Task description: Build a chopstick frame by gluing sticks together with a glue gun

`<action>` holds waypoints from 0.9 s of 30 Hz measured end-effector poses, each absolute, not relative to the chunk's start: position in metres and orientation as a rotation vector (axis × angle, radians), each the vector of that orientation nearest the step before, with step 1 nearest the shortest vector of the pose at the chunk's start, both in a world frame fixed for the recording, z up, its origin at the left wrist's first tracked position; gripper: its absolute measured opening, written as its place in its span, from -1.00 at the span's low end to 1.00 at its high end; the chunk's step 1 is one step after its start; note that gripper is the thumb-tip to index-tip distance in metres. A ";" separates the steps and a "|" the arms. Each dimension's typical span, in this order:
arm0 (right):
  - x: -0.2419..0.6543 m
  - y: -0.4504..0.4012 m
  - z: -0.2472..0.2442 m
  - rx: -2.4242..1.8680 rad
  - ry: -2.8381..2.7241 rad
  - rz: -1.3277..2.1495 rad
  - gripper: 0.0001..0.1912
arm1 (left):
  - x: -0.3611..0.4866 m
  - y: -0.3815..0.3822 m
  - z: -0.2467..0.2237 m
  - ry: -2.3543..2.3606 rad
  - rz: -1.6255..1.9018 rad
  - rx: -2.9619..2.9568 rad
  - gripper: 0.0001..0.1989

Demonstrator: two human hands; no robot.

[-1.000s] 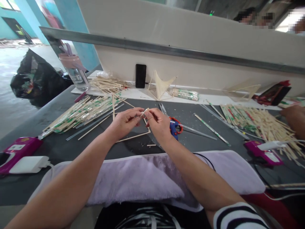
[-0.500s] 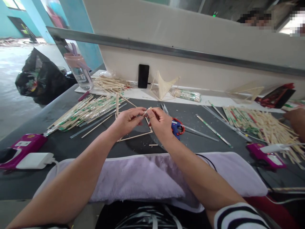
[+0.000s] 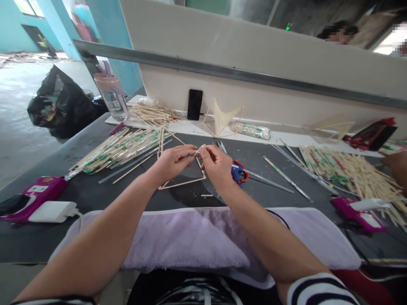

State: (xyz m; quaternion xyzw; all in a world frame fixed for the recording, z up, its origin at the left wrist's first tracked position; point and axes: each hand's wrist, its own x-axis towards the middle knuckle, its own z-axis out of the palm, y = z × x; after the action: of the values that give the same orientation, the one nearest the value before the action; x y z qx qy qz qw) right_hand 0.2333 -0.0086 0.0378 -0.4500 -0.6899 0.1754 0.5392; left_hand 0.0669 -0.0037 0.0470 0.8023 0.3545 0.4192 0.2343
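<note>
A frame of thin wooden sticks (image 3: pixel 182 184) stands on the dark table in front of me. Above it, my left hand (image 3: pixel 176 163) pinches a short piece of wooden stick (image 3: pixel 197 152) between thumb and fingers. At that piece's upper end, my right hand (image 3: pixel 216 163) is closed on it too, fingertips close to those of the left. My fingers partly cover the frame, so I cannot tell whether the piece is joined to it. Just right of my right hand lies a blue glue gun (image 3: pixel 235 173), beside scissors with orange-red handles (image 3: pixel 244 169).
Wrapped stick bundles (image 3: pixel 117 150) lie left, loose sticks (image 3: pixel 365 169) right. A finished stick model (image 3: pixel 221 118) and a phone (image 3: pixel 195 104) stand at the back. A bottle (image 3: pixel 111 97), purple power sockets (image 3: pixel 41 197) and a lilac cloth (image 3: pixel 190 241) surround the workspace. Another person's hand (image 3: pixel 394 163) shows far right.
The view has shifted slightly, so everything appears a little further right and lower. Both hands keep their pinch on the stick piece, with hardly any movement.
</note>
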 end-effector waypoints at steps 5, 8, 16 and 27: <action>0.234 -0.008 0.037 -1.103 -1.651 0.424 -0.67 | 0.057 -0.009 0.060 1.118 1.356 2.147 -0.74; 0.233 -0.009 0.036 -1.101 -1.662 0.426 -0.66 | 0.053 -0.011 0.066 1.143 1.437 2.095 -0.74; 0.236 -0.009 0.034 -1.098 -1.652 0.466 -0.69 | 0.064 -0.008 0.054 1.137 1.310 2.282 -0.79; 0.244 -0.007 0.029 -1.021 -1.689 0.516 -0.73 | 0.079 -0.014 0.046 1.326 1.297 2.290 -0.82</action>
State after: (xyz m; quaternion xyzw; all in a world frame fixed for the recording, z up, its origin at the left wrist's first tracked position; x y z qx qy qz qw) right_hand 0.2436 -0.0071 0.0295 -0.4266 -0.7054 0.2157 0.5234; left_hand 0.0790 -0.0142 0.0463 0.7734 0.4480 0.4379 0.0973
